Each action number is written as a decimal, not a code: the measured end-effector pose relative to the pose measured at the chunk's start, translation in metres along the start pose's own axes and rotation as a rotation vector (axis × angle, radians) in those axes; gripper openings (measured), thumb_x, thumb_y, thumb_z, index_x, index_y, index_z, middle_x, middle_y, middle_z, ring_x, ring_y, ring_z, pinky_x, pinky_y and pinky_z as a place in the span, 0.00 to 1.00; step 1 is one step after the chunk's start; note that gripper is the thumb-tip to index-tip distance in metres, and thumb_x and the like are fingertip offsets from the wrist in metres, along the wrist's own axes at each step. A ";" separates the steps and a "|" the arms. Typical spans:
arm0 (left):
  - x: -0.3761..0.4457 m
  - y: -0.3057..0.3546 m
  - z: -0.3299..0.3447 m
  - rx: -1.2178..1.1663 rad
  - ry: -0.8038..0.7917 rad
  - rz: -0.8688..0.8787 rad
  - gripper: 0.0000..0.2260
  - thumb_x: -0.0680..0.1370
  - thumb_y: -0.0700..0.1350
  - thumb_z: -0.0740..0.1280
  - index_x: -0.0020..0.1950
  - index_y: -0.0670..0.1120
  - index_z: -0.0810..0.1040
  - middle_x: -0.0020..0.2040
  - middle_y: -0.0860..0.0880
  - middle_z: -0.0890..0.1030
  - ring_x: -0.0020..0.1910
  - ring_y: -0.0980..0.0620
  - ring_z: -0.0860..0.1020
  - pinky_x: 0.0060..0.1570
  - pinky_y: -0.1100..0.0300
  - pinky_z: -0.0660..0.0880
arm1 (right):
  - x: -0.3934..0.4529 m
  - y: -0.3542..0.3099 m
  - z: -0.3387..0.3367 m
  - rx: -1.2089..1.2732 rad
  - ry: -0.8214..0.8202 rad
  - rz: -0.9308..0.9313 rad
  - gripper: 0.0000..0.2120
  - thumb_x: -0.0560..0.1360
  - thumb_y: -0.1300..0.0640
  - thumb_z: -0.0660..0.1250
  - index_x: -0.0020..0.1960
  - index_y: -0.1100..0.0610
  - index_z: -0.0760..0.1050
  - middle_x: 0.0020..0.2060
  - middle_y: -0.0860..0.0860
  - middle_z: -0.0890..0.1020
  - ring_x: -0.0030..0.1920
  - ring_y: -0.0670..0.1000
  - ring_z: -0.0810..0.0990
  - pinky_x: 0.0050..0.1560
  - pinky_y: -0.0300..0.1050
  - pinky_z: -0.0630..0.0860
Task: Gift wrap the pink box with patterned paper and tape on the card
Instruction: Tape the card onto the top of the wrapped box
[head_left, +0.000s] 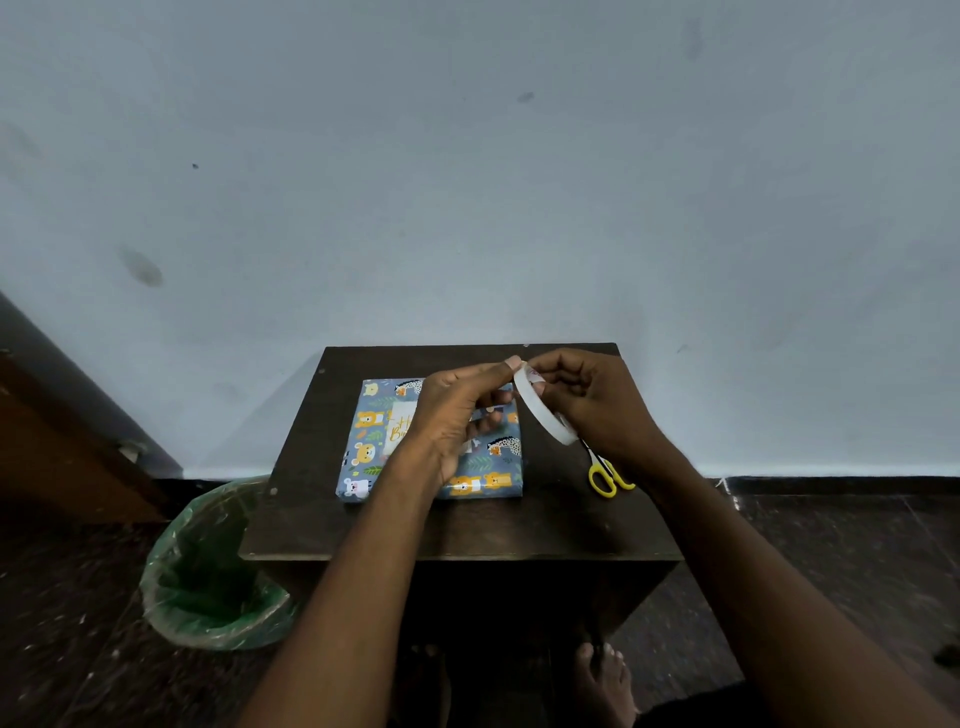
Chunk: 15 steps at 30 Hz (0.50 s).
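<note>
Nearest us, the wrapped box (431, 441) lies flat on the table (467, 525), card (401, 422) on top. Just above it our right hand (597, 405) grips the tape roll (545, 410) steady while our left hand (457, 410) pinches at its rim (seeking the loose end, probably).

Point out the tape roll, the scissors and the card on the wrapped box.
tape roll (545, 410), head view, on the roll's white outer band
scissors (602, 477), head view, on the yellow handle loop
card (401, 422), head view, on its visible left part with gold lettering
</note>
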<state>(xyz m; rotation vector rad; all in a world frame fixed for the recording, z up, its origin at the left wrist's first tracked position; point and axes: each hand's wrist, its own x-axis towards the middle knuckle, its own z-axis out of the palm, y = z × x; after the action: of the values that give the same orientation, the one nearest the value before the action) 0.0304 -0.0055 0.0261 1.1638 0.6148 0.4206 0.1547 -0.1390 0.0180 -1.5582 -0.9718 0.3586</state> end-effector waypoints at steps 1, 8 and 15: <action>0.000 0.000 0.000 0.004 -0.003 -0.008 0.11 0.77 0.48 0.78 0.52 0.42 0.90 0.49 0.43 0.86 0.50 0.48 0.81 0.40 0.60 0.79 | -0.001 0.000 0.000 -0.016 0.005 0.000 0.11 0.80 0.68 0.70 0.53 0.54 0.85 0.44 0.54 0.88 0.47 0.63 0.86 0.47 0.56 0.83; -0.004 0.006 -0.004 0.040 -0.007 -0.055 0.08 0.77 0.49 0.77 0.47 0.45 0.90 0.44 0.47 0.87 0.42 0.55 0.83 0.38 0.63 0.79 | -0.002 -0.001 0.002 -0.236 0.001 -0.080 0.09 0.78 0.66 0.71 0.53 0.54 0.85 0.40 0.48 0.86 0.38 0.53 0.84 0.43 0.53 0.83; -0.005 0.010 -0.007 0.028 -0.007 -0.114 0.12 0.80 0.54 0.74 0.49 0.45 0.89 0.47 0.48 0.89 0.42 0.55 0.85 0.43 0.61 0.80 | -0.002 -0.007 0.003 -0.273 0.019 -0.085 0.07 0.77 0.66 0.73 0.52 0.58 0.80 0.40 0.42 0.86 0.34 0.46 0.83 0.36 0.42 0.80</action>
<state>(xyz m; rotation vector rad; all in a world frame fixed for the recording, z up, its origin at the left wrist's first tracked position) 0.0225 0.0002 0.0347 1.1497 0.6794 0.3119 0.1485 -0.1393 0.0228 -1.7553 -1.1040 0.1552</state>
